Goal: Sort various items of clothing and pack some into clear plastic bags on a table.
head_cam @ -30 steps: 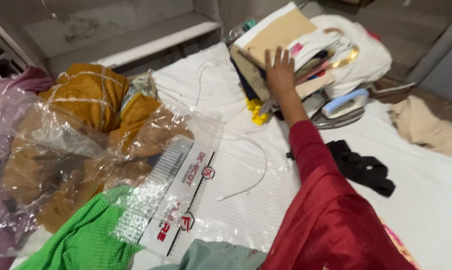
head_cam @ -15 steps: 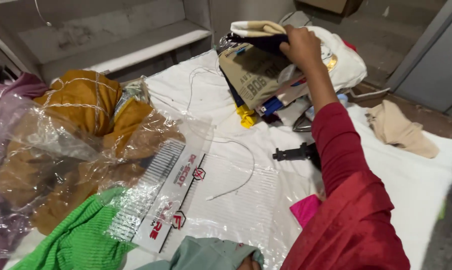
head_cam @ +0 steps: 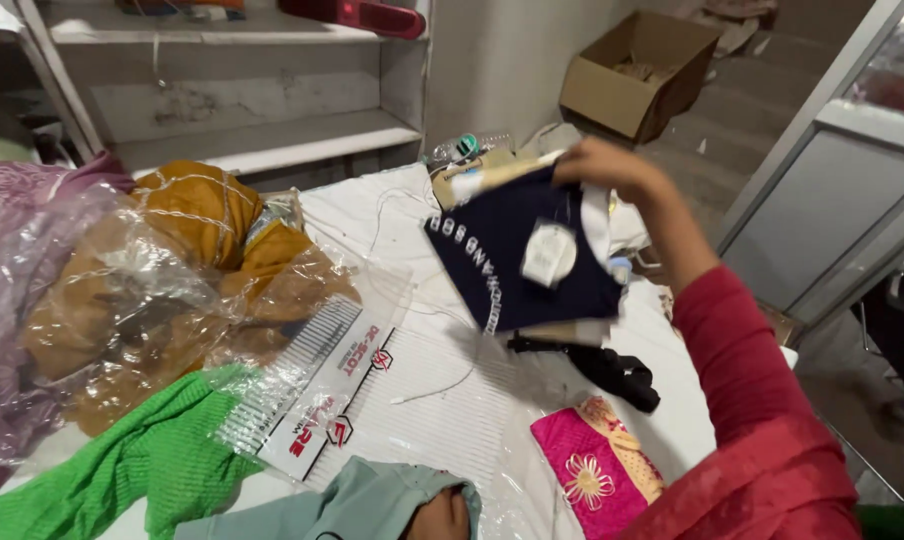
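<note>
The right hand (head_cam: 612,168) is raised above the far side of the white-covered table (head_cam: 442,410) and is clenched on the upper edge of a stack of flat items: a navy blue folded garment (head_cam: 492,265) with pale lettering and a round white tag, backed by a tan cardboard sheet (head_cam: 472,175). Because the grip is at the top edge only, the garment hangs free and tilted beneath the hand, clear of the table surface, with its printed face turned toward the camera. The right arm, in a red sleeve (head_cam: 762,420), extends diagonally from the lower right corner to reach this position. The left hand (head_cam: 442,515) shows only partly at the bottom edge, tucked into the opening of a pale teal garment (head_cam: 352,505); whether it grips the fabric cannot be determined. A black cloth item (head_cam: 622,372) lies on the table just below the suspended garment, and a pink embroidered fabric piece (head_cam: 592,470) lies nearer the person. On the left, an ochre garment inside clear plastic wrapping (head_cam: 162,290) rests beside a green knit garment (head_cam: 122,460) and a flat transparent packaging bag with a printed strip (head_cam: 322,390). A thin white cord (head_cam: 442,385) crosses the table centre. An open cardboard box (head_cam: 637,75) stands on the floor beyond, well apart from the work area.
</note>
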